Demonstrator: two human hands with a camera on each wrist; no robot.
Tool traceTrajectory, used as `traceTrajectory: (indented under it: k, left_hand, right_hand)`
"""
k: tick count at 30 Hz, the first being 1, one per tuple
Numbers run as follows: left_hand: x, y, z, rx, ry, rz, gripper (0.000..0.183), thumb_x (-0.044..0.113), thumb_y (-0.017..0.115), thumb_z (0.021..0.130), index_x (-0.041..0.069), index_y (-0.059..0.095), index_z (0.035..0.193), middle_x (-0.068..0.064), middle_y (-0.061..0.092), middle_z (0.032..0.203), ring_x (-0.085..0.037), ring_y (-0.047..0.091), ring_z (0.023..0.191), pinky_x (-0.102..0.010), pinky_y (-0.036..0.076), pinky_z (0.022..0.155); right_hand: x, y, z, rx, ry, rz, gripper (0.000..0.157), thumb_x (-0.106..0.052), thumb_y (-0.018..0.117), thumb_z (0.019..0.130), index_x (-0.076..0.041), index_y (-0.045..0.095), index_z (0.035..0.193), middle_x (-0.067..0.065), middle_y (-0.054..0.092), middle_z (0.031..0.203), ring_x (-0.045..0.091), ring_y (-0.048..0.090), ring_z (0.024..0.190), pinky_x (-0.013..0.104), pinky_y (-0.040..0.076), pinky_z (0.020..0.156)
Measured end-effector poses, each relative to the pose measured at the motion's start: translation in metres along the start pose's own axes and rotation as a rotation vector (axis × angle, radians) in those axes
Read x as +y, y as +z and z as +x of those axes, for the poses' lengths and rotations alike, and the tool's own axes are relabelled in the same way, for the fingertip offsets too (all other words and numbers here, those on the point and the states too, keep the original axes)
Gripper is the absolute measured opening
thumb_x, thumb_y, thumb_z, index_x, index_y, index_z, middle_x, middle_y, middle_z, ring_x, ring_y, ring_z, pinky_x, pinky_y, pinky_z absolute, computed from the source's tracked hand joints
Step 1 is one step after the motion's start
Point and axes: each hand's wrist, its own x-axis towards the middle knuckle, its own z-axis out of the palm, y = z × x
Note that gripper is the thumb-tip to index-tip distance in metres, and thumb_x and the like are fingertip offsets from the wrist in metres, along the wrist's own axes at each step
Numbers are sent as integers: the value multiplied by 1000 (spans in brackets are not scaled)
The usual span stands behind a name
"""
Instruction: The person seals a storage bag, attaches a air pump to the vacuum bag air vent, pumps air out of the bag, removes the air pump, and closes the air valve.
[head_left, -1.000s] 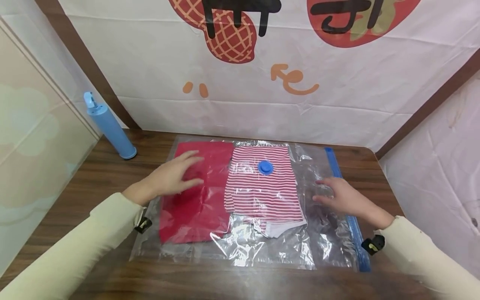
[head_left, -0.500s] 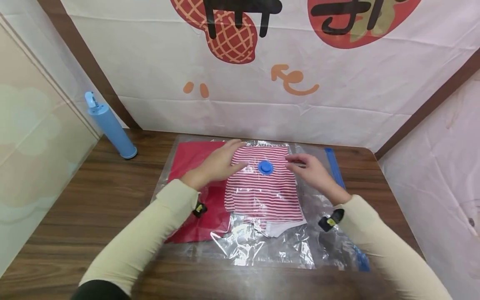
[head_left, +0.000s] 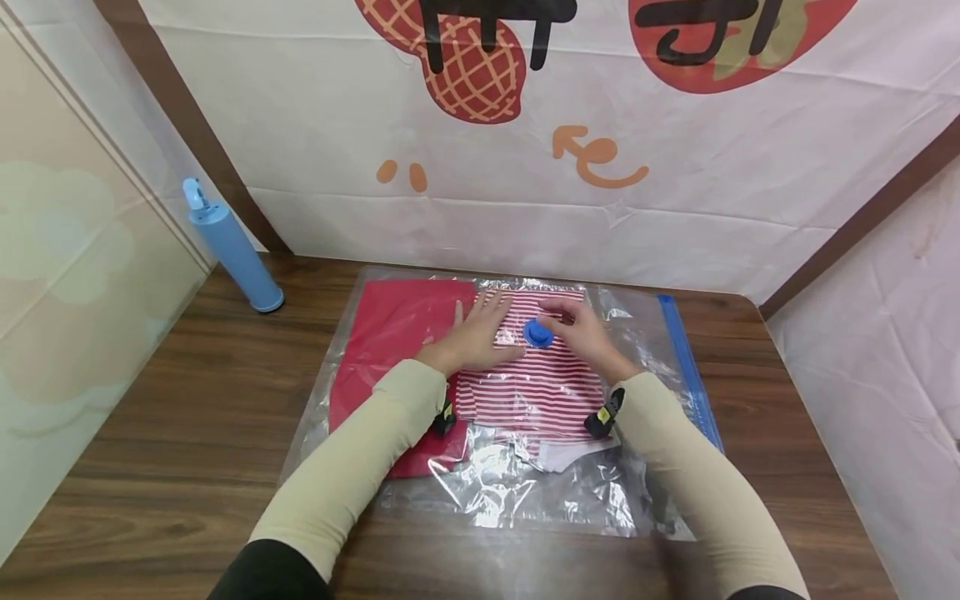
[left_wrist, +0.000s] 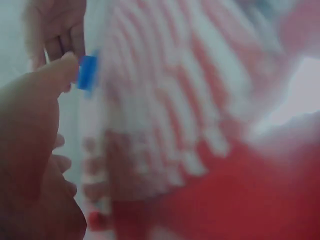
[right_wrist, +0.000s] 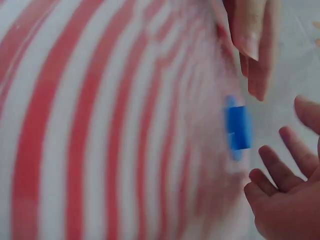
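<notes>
A clear plastic storage bag [head_left: 510, 500] lies flat, holding a folded red cloth [head_left: 408, 317] and a red-and-white striped garment [head_left: 525, 400]. A round blue valve cap [head_left: 538, 333] stands up from the bag over the stripes. My left hand [head_left: 480, 337] lies with fingers spread just left of the cap, its thumb pointing toward it. From the right, my right hand [head_left: 585, 333] reaches in with bent index finger and thumb beside the cap. In the right wrist view, the right fingertips [right_wrist: 257, 87] show a small gap from the cap [right_wrist: 239, 127].
A light blue hand pump [head_left: 236, 254] stands at the back left of the wooden table [head_left: 172, 392]. The bag's blue zip edge [head_left: 688, 367] runs along its right side. A printed cloth wall [head_left: 480, 217] rises behind the table.
Both hands have moved inward across the bag to either side of the blue valve cap. The left hand has come down beside it, and the right fingers have closed in on its edge.
</notes>
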Motion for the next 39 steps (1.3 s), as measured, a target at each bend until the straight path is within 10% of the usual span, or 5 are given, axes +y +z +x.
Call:
traceTrajectory:
  k: [8, 39]
  left_hand:
    - [-10, 13, -2, -85, -23, 128, 92, 69, 44, 97, 19, 7, 165, -11, -5, 171, -33, -13, 155, -59, -16, 119]
    - [-17, 22, 10, -145, -84, 82, 94, 72, 43, 95, 26, 0, 165, -4, -16, 170, -25, -27, 151, -53, -29, 113]
  right_hand:
    - [22, 9, 2, -9, -25, -73, 45, -12, 73, 95, 1, 60, 136, 19, 60, 137, 33, 55, 129, 46, 41, 111]
    - [21, 16, -1, 13, -72, -256, 31, -8, 76, 92, 1, 67, 121, 22, 58, 128, 37, 54, 124, 51, 44, 107]
